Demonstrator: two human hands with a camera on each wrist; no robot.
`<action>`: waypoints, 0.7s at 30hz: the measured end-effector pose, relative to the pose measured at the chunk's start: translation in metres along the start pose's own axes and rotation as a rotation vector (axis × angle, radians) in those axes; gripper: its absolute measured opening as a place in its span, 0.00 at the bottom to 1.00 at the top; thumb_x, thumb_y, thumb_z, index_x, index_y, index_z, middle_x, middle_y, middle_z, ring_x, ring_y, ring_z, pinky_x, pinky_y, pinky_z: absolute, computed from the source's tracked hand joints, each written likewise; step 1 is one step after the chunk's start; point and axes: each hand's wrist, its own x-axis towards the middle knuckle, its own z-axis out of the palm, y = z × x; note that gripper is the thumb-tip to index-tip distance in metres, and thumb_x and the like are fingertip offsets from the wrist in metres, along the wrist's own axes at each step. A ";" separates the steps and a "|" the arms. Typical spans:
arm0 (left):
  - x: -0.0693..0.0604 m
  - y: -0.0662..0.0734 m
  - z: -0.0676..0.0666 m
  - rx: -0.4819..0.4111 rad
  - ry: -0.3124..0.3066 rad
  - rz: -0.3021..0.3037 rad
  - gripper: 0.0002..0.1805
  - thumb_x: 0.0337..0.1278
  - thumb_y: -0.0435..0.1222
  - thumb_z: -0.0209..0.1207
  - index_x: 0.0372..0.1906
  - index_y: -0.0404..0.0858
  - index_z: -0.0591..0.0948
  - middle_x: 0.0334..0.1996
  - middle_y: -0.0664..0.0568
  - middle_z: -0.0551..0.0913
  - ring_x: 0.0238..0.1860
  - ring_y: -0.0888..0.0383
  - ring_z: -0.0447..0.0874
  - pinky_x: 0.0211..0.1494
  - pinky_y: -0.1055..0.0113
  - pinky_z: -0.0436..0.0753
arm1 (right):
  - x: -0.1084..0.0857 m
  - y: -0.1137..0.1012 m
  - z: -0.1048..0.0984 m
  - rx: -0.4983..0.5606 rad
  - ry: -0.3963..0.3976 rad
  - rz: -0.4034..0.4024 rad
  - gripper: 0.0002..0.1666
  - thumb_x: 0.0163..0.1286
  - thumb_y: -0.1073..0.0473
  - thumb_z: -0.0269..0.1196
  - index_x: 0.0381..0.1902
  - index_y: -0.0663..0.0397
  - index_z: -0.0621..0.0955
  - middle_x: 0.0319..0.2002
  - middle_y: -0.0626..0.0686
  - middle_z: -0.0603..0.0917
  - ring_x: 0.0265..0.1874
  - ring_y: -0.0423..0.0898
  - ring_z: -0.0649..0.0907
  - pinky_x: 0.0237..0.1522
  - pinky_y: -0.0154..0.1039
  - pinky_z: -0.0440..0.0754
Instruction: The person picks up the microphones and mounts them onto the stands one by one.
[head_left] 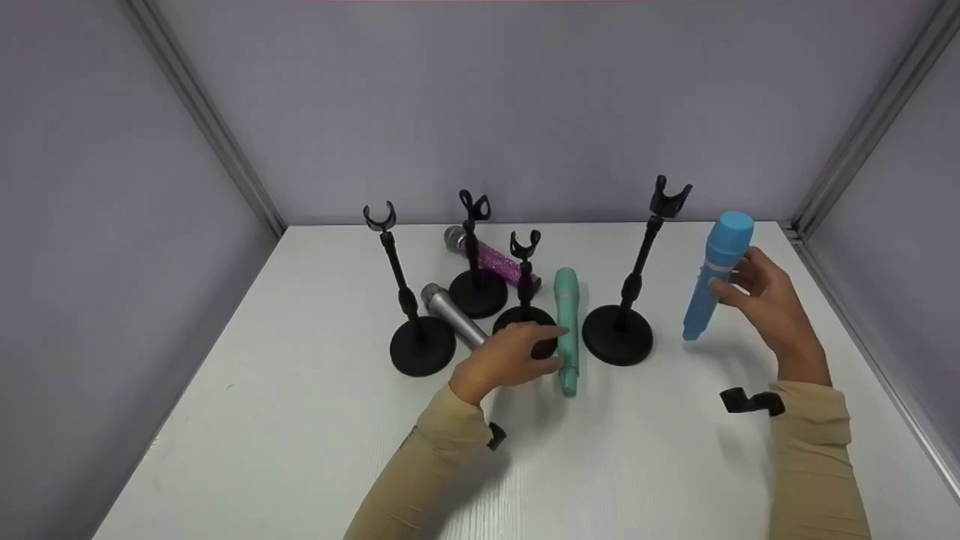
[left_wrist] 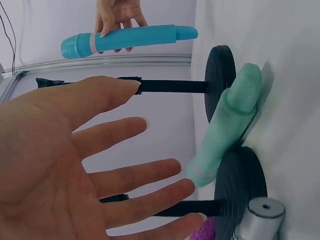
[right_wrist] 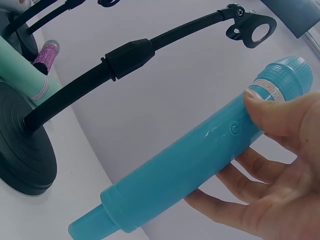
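My right hand (head_left: pixel 772 300) grips a blue microphone (head_left: pixel 718 274) between thumb and fingers, held above the table with its head up and tail slanting down. In the right wrist view the thumb lies just below the head of the blue microphone (right_wrist: pixel 190 155). My left hand (head_left: pixel 511 356) hovers by a green microphone (head_left: pixel 568 322) lying on the table; in the left wrist view its fingers are spread, holding nothing. Just right of the green microphone stands a black microphone stand (head_left: pixel 619 334) with a forked clip on top.
Three more black stands rise at the left (head_left: pixel 422 345), at the back (head_left: pixel 478 292) and behind my left hand (head_left: pixel 526 300). A silver microphone (head_left: pixel 454 313) and a glittery purple microphone (head_left: pixel 499 262) lie among them. Grey panels (head_left: pixel 480 112) wall the white table (head_left: pixel 285 420).
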 end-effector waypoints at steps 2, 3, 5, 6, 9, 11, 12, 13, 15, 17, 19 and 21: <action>0.008 0.000 0.001 -0.015 0.010 0.009 0.29 0.70 0.42 0.63 0.73 0.45 0.74 0.65 0.47 0.83 0.59 0.51 0.82 0.66 0.59 0.80 | 0.000 0.000 0.001 0.001 -0.003 -0.004 0.38 0.75 0.58 0.65 0.78 0.45 0.64 0.59 0.37 0.79 0.58 0.30 0.79 0.50 0.26 0.83; 0.012 0.000 0.001 -0.020 0.016 0.009 0.29 0.70 0.42 0.63 0.74 0.45 0.74 0.66 0.48 0.82 0.60 0.52 0.82 0.67 0.59 0.80 | 0.000 0.000 0.001 0.002 -0.005 -0.007 0.38 0.75 0.58 0.65 0.78 0.45 0.64 0.59 0.37 0.79 0.58 0.30 0.79 0.50 0.26 0.83; 0.020 0.000 0.002 -0.036 0.030 0.006 0.30 0.70 0.42 0.64 0.74 0.46 0.74 0.67 0.49 0.81 0.62 0.52 0.82 0.68 0.59 0.79 | 0.000 0.000 0.001 0.005 -0.010 -0.014 0.39 0.75 0.59 0.65 0.79 0.46 0.64 0.59 0.37 0.79 0.58 0.30 0.79 0.50 0.26 0.83; 0.024 0.000 0.002 -0.046 0.037 0.005 0.30 0.70 0.42 0.64 0.74 0.46 0.74 0.68 0.49 0.81 0.62 0.51 0.82 0.68 0.59 0.79 | 0.000 0.000 0.002 0.007 -0.010 -0.014 0.39 0.75 0.59 0.65 0.79 0.46 0.64 0.59 0.37 0.79 0.58 0.30 0.79 0.50 0.26 0.83; 0.037 0.001 0.003 -0.075 0.061 0.002 0.30 0.70 0.42 0.64 0.74 0.47 0.73 0.71 0.50 0.78 0.68 0.51 0.79 0.71 0.59 0.78 | 0.000 0.001 0.002 0.013 -0.007 -0.013 0.39 0.75 0.59 0.65 0.79 0.45 0.63 0.59 0.36 0.79 0.58 0.30 0.80 0.50 0.26 0.83; 0.045 0.002 0.005 -0.099 0.072 0.000 0.30 0.70 0.43 0.64 0.74 0.46 0.73 0.72 0.50 0.77 0.68 0.49 0.79 0.70 0.58 0.79 | 0.000 0.001 0.002 0.006 -0.009 -0.020 0.40 0.75 0.59 0.65 0.80 0.47 0.63 0.59 0.36 0.79 0.58 0.30 0.80 0.50 0.26 0.84; 0.049 0.003 0.006 -0.108 0.076 0.000 0.30 0.70 0.43 0.63 0.74 0.46 0.73 0.72 0.49 0.76 0.68 0.48 0.79 0.69 0.58 0.80 | 0.000 0.001 0.002 0.006 -0.008 -0.020 0.40 0.75 0.60 0.65 0.80 0.47 0.62 0.59 0.36 0.78 0.57 0.30 0.80 0.50 0.26 0.84; 0.053 0.004 0.007 -0.115 0.079 -0.002 0.30 0.70 0.43 0.63 0.74 0.47 0.73 0.73 0.49 0.75 0.69 0.47 0.78 0.69 0.58 0.80 | 0.000 0.001 0.002 0.005 -0.007 -0.020 0.40 0.75 0.60 0.65 0.80 0.47 0.62 0.59 0.36 0.78 0.57 0.30 0.80 0.49 0.26 0.84; 0.059 0.005 0.010 -0.136 0.083 -0.007 0.30 0.71 0.44 0.63 0.75 0.47 0.73 0.73 0.49 0.75 0.68 0.46 0.79 0.67 0.58 0.81 | -0.001 0.001 0.002 0.007 -0.007 -0.021 0.40 0.74 0.60 0.65 0.79 0.48 0.63 0.58 0.35 0.79 0.57 0.30 0.80 0.49 0.26 0.84; 0.065 0.006 0.012 -0.148 0.090 -0.007 0.30 0.71 0.44 0.63 0.75 0.47 0.73 0.74 0.51 0.74 0.67 0.47 0.80 0.66 0.59 0.82 | -0.002 0.000 0.002 0.009 -0.005 -0.021 0.39 0.74 0.59 0.65 0.79 0.48 0.63 0.59 0.35 0.79 0.57 0.30 0.80 0.49 0.26 0.84; 0.071 0.006 0.016 -0.163 0.098 -0.005 0.30 0.71 0.44 0.63 0.74 0.47 0.73 0.73 0.52 0.75 0.67 0.47 0.80 0.66 0.59 0.82 | -0.003 -0.001 0.002 0.015 -0.002 -0.021 0.39 0.74 0.59 0.65 0.78 0.48 0.64 0.59 0.36 0.79 0.57 0.30 0.80 0.50 0.26 0.84; 0.075 0.005 0.019 -0.178 0.103 -0.008 0.30 0.70 0.44 0.63 0.74 0.47 0.73 0.73 0.52 0.75 0.67 0.47 0.80 0.66 0.58 0.82 | -0.003 -0.002 0.002 0.022 0.005 -0.021 0.37 0.74 0.59 0.65 0.77 0.48 0.66 0.58 0.36 0.80 0.57 0.31 0.80 0.50 0.27 0.84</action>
